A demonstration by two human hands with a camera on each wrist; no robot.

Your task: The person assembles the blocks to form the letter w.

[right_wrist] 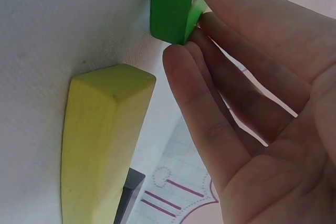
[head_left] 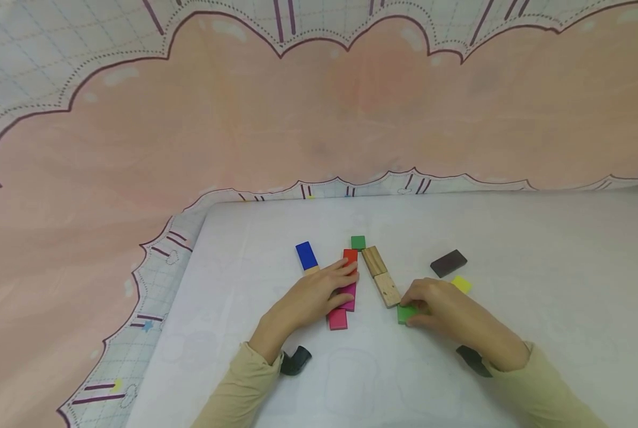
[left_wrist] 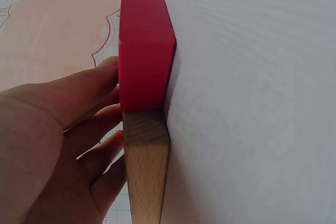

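Observation:
My left hand (head_left: 310,297) lies over a column of blocks in the head view, its spread fingers resting on a red block (head_left: 350,254) and a magenta block (head_left: 349,300). A pinkish-red block (head_left: 337,321) sits at the column's near end. A wooden block (left_wrist: 147,177) stands out beside the pinkish-red one in the left wrist view. Between thumb and fingers, my right hand (head_left: 442,306) pinches a green block (head_left: 404,314) at the near end of two wooden blocks (head_left: 387,289). That green block (right_wrist: 170,9) appears flat on the surface in the right wrist view.
Beyond my left hand lies a blue block (head_left: 306,255) touching a mostly covered wooden one. A smaller green block (head_left: 358,242) is at the far end of the rows. Past my right hand are a yellow block (head_left: 461,284) and a dark block (head_left: 448,263). All rest on a white tabletop (head_left: 244,267).

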